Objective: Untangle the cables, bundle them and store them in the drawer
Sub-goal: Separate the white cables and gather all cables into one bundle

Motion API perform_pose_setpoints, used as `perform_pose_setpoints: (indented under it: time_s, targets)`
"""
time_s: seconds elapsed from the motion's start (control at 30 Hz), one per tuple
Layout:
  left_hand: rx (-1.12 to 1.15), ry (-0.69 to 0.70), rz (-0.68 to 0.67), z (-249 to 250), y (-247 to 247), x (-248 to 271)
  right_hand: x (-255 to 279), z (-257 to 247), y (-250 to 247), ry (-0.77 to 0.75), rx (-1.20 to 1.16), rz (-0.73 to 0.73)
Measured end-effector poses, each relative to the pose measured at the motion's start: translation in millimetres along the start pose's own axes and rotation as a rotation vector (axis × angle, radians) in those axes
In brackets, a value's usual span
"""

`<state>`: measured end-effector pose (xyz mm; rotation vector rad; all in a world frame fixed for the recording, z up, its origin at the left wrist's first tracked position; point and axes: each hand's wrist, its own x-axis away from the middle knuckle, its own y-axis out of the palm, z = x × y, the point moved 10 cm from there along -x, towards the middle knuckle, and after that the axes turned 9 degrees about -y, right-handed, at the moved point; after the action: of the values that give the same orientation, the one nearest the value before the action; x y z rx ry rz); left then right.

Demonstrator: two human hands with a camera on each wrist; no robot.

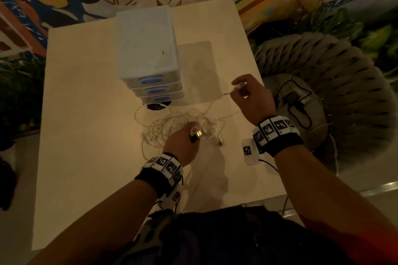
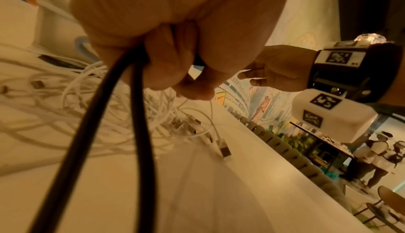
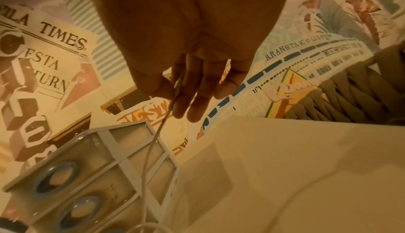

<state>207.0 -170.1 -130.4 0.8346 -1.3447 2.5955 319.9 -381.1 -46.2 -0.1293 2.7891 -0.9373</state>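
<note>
dim room, pale table (image 1: 86,135), white cable tangle (image 1: 183,127) heaped before the drawer unit (image 1: 148,54); right hand (image 1: 252,97) pinches one cable end up and away, left hand (image 1: 183,146) curled on the pile, gripping connectors; best draw slowly, pinning the heap down

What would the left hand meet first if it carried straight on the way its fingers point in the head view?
Most likely the tangle of white cables right ahead of the left hand; depth is unclear.
</note>
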Motion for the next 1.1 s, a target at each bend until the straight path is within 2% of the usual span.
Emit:
perform_pose_setpoints:
  time_s: [0.07, 0.3, 0.5, 0.67, 0.77, 0.93, 1.03, 1.1]
  targets:
    - [0.026, -0.012, 0.06, 1, -5, -2, 0, 13, 2, 0.058, 0.016, -0.021]
    - [0.08, -0.019, 0.092, 3, 0, -12, 9, 38, 19, 0.139, 0.051, -0.146]
    - [-0.105, -0.024, 0.019, -5, 4, -19, 21, 58, 37, 0.176, 0.093, -0.272]
    - [0.003, 0.035, -0.054, -5, 3, -13, 29, 77, 60, 0.222, 0.14, -0.368]
    - [0.133, 0.074, -0.073, -5, -6, -4, 33, 76, 75, 0.176, 0.157, -0.436]
    - [0.341, 0.111, -0.023, -13, -26, 8, 42, 59, 93, 0.141, 0.132, -0.495]
    - [0.478, 0.091, 0.011, -18, -36, 13, 41, 17, 74, -0.096, 0.158, -0.314]
    - [0.525, 0.088, 0.04, -18, -43, 18, 52, -23, 74, -0.27, 0.139, -0.3]
